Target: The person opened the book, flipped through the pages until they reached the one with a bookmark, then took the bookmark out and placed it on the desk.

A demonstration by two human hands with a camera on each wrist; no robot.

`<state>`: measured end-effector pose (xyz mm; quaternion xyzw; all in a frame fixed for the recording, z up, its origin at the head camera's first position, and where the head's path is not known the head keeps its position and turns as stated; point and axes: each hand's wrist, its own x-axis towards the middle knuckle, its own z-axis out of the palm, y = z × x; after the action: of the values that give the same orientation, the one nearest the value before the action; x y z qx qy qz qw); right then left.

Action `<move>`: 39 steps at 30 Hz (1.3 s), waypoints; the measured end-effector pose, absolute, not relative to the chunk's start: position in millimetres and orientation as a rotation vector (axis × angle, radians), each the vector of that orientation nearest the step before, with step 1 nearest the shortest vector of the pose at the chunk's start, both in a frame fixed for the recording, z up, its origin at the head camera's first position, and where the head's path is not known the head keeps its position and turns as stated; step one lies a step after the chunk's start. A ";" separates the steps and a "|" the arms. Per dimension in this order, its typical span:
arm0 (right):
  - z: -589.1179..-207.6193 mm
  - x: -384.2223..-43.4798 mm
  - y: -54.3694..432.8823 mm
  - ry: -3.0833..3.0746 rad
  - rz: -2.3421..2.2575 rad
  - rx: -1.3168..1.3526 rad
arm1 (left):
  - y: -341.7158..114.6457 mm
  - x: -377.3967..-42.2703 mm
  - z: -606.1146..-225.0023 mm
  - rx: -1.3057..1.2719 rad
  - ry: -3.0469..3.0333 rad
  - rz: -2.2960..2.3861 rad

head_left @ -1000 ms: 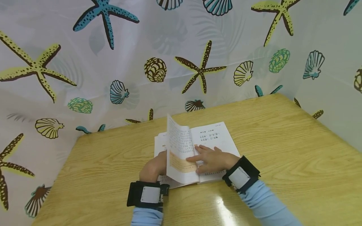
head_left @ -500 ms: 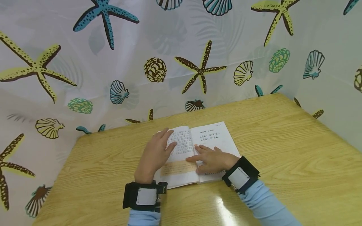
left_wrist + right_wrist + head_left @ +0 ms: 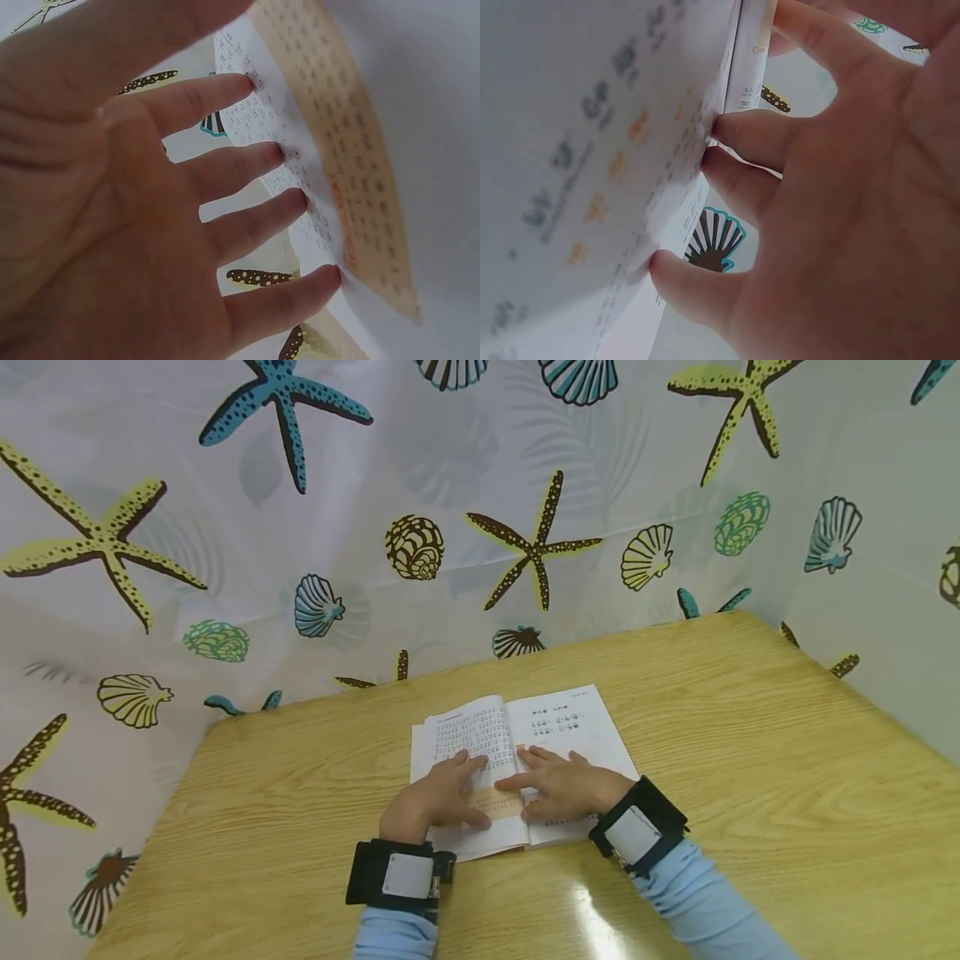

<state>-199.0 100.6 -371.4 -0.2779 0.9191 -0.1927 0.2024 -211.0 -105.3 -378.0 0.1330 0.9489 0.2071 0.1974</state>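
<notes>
An open book [image 3: 570,718] lies on the wooden table, its pages printed with small text and a tan band [image 3: 352,150] low on the left page. My left hand [image 3: 444,795] rests on that left page, fingers spread and fingertips touching the paper in the left wrist view. On the right page, near the spine, lies my right hand [image 3: 566,785] with its fingers stretched out toward the fold. In the right wrist view its fingertips press the page [image 3: 615,187]. Neither hand pinches any paper.
The wooden table [image 3: 735,735] extends on all sides of the book. Behind it hangs a white cloth [image 3: 450,443] printed with starfish and shells. Each wrist wears a black strap [image 3: 641,827] with a camera, below light blue sleeves [image 3: 712,902].
A raised page has been turned down flat onto the left side. My left hand came out from behind it, swept over the page, then slid down toward the spine. The right hand stayed put.
</notes>
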 end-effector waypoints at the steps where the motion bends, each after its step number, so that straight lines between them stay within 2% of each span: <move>1: -371.4 -198.9 100.6 2.565 -0.541 -0.769 | -105.2 -211.0 -378.0 0.374 2.656 0.582; 13: -372.5 -202.5 108.4 2.632 -0.507 -0.648 | -104.6 -207.1 -373.1 0.388 2.665 0.609; 24: -373.2 -213.8 148.3 2.699 -0.485 -0.430 | -104.1 -205.6 -371.9 0.368 2.660 0.646; 39: -376.7 -220.4 190.8 2.650 -0.740 -0.442 | -103.8 -205.5 -371.6 0.365 2.663 0.667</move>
<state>-220.4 190.8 -376.7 -0.1562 0.9360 -0.2615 0.1766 -205.5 -103.8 -371.6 0.1297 0.9450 0.2368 0.1848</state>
